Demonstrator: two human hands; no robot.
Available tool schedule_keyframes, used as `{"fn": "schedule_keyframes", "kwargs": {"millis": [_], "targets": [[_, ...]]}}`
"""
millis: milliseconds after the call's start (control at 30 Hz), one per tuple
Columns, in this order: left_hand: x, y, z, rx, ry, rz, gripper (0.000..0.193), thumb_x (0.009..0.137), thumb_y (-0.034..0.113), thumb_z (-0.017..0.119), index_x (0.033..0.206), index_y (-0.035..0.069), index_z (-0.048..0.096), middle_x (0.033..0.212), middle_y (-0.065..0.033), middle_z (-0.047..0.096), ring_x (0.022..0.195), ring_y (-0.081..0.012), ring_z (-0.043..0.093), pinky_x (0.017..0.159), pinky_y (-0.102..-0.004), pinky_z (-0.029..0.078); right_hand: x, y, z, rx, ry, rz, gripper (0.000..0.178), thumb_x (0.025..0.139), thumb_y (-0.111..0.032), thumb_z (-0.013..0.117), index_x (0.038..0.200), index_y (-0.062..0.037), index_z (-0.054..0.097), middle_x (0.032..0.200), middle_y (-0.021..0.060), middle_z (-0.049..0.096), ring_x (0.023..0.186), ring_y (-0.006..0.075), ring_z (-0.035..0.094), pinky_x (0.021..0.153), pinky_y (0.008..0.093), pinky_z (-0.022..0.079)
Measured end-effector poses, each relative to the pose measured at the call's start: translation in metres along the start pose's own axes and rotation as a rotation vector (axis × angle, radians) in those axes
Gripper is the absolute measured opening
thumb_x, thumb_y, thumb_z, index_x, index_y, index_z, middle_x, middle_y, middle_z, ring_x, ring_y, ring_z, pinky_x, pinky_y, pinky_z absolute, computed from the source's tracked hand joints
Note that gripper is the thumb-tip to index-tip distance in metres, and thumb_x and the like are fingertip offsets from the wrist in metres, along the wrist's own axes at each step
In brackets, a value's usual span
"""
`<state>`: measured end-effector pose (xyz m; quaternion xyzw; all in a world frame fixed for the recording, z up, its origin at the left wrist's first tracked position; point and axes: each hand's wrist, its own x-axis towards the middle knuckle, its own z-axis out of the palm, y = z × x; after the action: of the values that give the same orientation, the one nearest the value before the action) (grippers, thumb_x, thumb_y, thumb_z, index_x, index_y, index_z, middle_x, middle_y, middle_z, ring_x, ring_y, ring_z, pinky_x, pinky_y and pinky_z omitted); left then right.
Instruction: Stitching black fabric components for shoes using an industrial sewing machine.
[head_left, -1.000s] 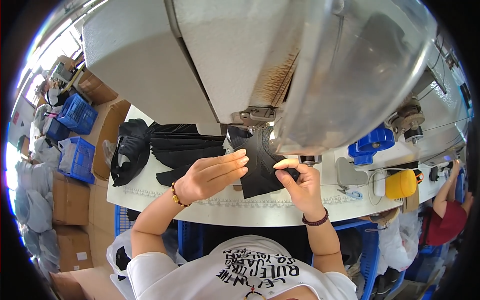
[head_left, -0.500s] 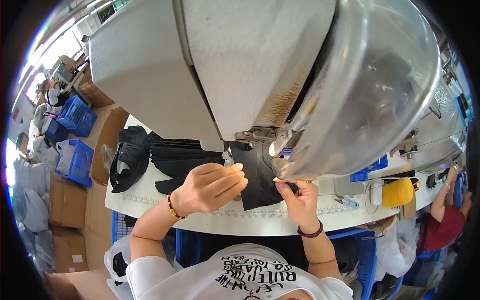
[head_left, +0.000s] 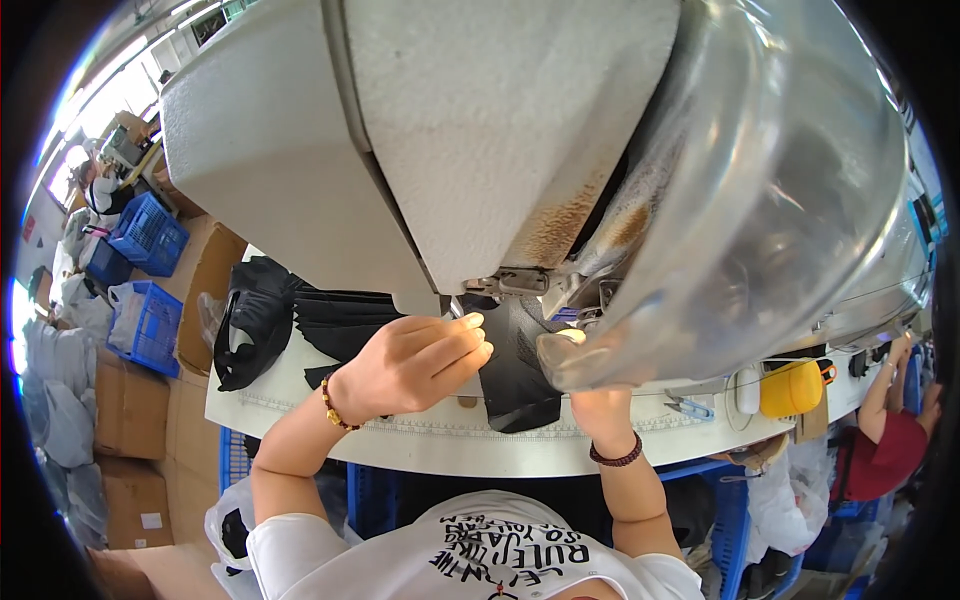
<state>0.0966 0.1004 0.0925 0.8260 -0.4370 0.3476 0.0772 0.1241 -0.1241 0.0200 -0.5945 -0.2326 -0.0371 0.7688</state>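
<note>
A black fabric piece (head_left: 522, 398) lies on the white table under the needle area of a large pale sewing machine (head_left: 490, 130), its near end toward me. My left hand (head_left: 412, 368) is closed in a pinch beside the fabric's left edge, just below the machine head; what the fingertips hold, if anything, is too small to make out. To the right of the fabric, my right hand (head_left: 600, 408) reaches up behind a clear plastic cover (head_left: 770, 220). A fingertip shows near the needle area, but most of its fingers are hidden.
Stacked black fabric pieces (head_left: 340, 312) and a black bundle (head_left: 255, 320) lie at left on the white table (head_left: 440, 450). Small blue-handled snips (head_left: 690, 408) and a yellow container (head_left: 790, 390) sit at right. Blue crates and cardboard boxes stand at far left; another person works at far right.
My right hand has moved away from me, its fingers passing behind the clear cover. My left hand keeps its pinch beside the fabric. The view has shifted slightly.
</note>
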Motion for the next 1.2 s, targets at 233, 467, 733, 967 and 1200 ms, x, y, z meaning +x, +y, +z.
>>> {"fn": "schedule_keyframes", "kwargs": {"millis": [233, 467, 733, 967, 1200], "targets": [[0.003, -0.006, -0.004, 0.006, -0.04, -0.051, 0.021, 0.065, 0.002, 0.063, 0.085, 0.0, 0.062, 0.089, -0.0083, 0.058, 0.066, -0.0134, 0.062, 0.053, -0.0246, 0.051, 0.007, 0.009, -0.001, -0.132, 0.055, -0.019, 0.018, 0.078, 0.004, 0.058, 0.095, -0.0021, 0.059, 0.092, 0.0043, 0.059, 0.079, 0.0121, 0.056, 0.069, 0.0265, 0.046], [0.008, -0.009, -0.006, 0.094, -0.086, -0.053, 0.023, 0.064, 0.004, 0.063, 0.086, 0.002, 0.063, 0.091, -0.0061, 0.058, 0.074, -0.0158, 0.059, 0.061, -0.0276, 0.05, 0.009, 0.051, -0.017, -0.372, 0.043, -0.166, 0.021, 0.076, 0.001, 0.061, 0.097, -0.0031, 0.06, 0.092, 0.0082, 0.061, 0.08, 0.0189, 0.06, 0.07, 0.0308, 0.049], [0.01, -0.018, -0.005, 0.019, -0.118, -0.113, 0.025, 0.065, 0.005, 0.061, 0.09, 0.003, 0.064, 0.087, -0.0017, 0.06, 0.077, -0.0178, 0.058, 0.063, -0.0299, 0.049, 0.016, 0.072, -0.035, -0.565, -0.066, -0.296, 0.009, 0.074, -0.002, 0.062, 0.081, -0.0068, 0.063, 0.083, 0.0083, 0.062, 0.073, 0.0239, 0.061, 0.063, 0.0325, 0.049], [0.01, -0.014, -0.001, 0.086, -0.111, -0.133, 0.025, 0.065, 0.005, 0.062, 0.09, 0.003, 0.065, 0.079, -0.0007, 0.058, 0.074, -0.0164, 0.057, 0.061, -0.0295, 0.048, 0.035, 0.05, -0.04, -0.561, -0.038, -0.271, 0.007, 0.076, -0.006, 0.061, 0.083, -0.0056, 0.062, 0.085, 0.0098, 0.061, 0.074, 0.0244, 0.059, 0.064, 0.0337, 0.048], [0.014, -0.008, -0.001, 0.148, -0.068, -0.115, 0.024, 0.063, 0.004, 0.062, 0.087, 0.001, 0.064, 0.082, -0.004, 0.057, 0.073, -0.017, 0.057, 0.058, -0.0301, 0.048, 0.023, -0.008, 0.005, -0.84, -0.034, -0.201, 0.009, 0.078, -0.01, 0.061, 0.085, -0.0044, 0.061, 0.087, 0.0112, 0.059, 0.075, 0.0249, 0.057, 0.066, 0.0349, 0.047]]}}
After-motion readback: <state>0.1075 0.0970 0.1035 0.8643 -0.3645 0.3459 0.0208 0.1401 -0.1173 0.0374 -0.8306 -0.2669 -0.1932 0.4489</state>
